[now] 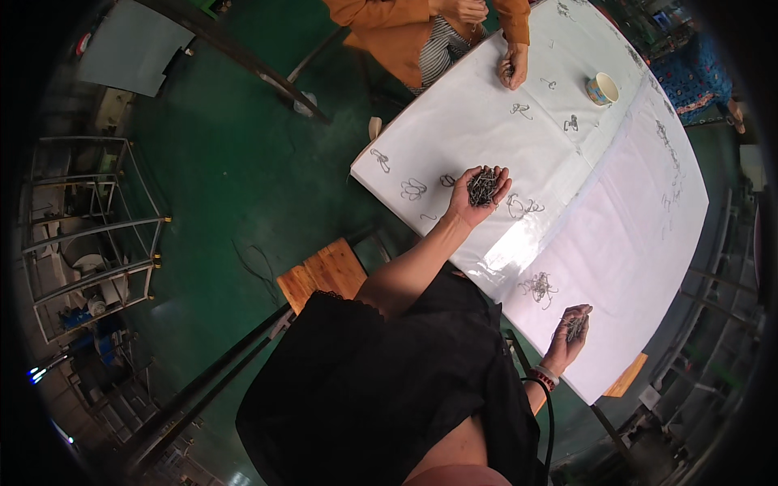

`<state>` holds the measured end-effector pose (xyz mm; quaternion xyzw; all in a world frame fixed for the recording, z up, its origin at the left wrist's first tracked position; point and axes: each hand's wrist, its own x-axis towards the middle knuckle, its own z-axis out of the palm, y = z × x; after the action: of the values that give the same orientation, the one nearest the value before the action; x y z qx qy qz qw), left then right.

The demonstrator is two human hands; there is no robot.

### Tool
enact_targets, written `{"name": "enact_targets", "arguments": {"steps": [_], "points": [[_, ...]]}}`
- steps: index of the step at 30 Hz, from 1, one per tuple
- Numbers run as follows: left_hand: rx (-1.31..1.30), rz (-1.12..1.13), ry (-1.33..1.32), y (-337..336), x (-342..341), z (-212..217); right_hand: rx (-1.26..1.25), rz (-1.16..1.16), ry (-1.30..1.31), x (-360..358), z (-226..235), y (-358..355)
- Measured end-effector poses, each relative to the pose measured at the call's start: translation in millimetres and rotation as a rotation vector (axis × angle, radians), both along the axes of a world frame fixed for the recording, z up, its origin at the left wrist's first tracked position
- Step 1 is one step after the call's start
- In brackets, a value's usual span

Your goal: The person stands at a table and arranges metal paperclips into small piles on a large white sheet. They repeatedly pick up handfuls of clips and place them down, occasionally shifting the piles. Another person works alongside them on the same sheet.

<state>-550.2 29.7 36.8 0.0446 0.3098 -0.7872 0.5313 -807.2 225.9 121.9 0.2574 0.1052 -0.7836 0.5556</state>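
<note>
1. The left hand point(480, 193) is stretched out over the table point(632, 243), palm up, fingers cupped around a heap of small dark metal clips point(484, 186) lying in the palm.
2. The right hand point(570, 336) sits near the table's near edge, wrist bent, fingers curled narrowly on a few clips point(576, 326) of the same kind.
3. A loose tangle point(540, 287) of clips lies on the white sheet between the two hands, nearer the right one.
4. About eight small clusters lie spread over the far half of the sheet; one, the flower cluster point(413, 189), lies to the left of the left hand.
5. One cup point(601, 88) stands at the far side; its contents cannot be told.
6. A second person in an orange sleeve rests a hand point(512, 66) on the sheet, fingers curled.
</note>
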Motion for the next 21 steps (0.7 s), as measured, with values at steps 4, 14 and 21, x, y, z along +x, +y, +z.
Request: {"name": "enact_targets", "arguments": {"steps": [4,14,21], "points": [[-0.005,0.008,-0.017,3,-1,-2,0.032,0.021,0.016,0,3,-3],[0.064,-0.085,0.062,27,9,-8,0.055,0.04,0.038,4,1,0],[0.047,-0.092,0.014,27,11,-12,0.049,0.046,0.007,8,-3,1]]}}
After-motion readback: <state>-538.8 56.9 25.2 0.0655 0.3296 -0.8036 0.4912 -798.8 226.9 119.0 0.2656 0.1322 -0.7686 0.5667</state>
